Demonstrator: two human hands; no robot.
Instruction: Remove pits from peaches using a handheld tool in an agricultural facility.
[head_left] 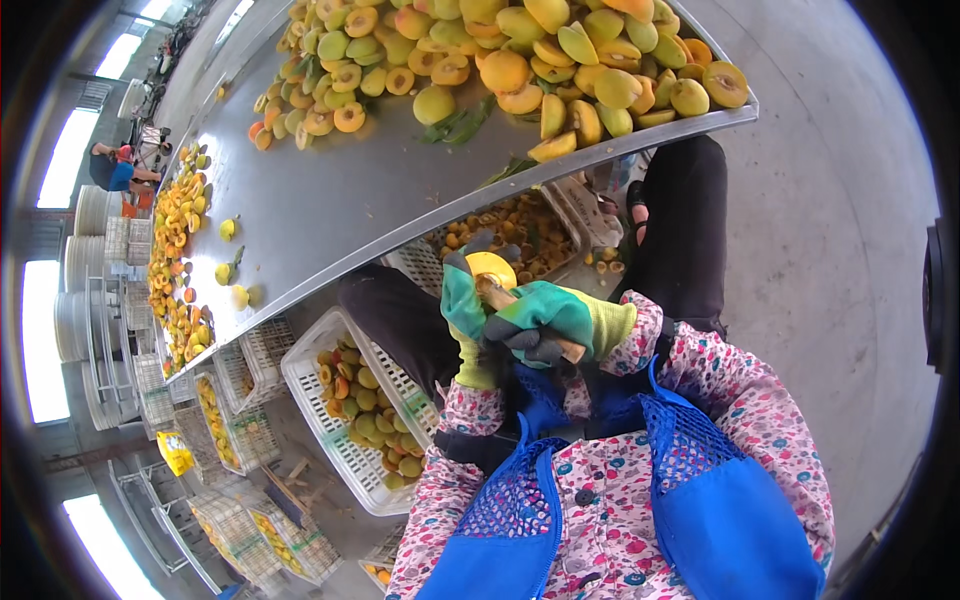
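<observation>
left hand (465,302) curled, right hand (545,322) clenched just beside it, forearms (648,332) angled inward

Light reaches me from the left, where the windows (42,345) burn out to plain white. The bench (330,195) throws back pale glare at its left end, while the crate (412,266) beneath it sits in shade. My left grip (465,300) and right grip (548,325) are evenly lit and fairly clear. The distant person (118,172) looks soft. Straight edges bow outward, and my view's corners go black.
</observation>
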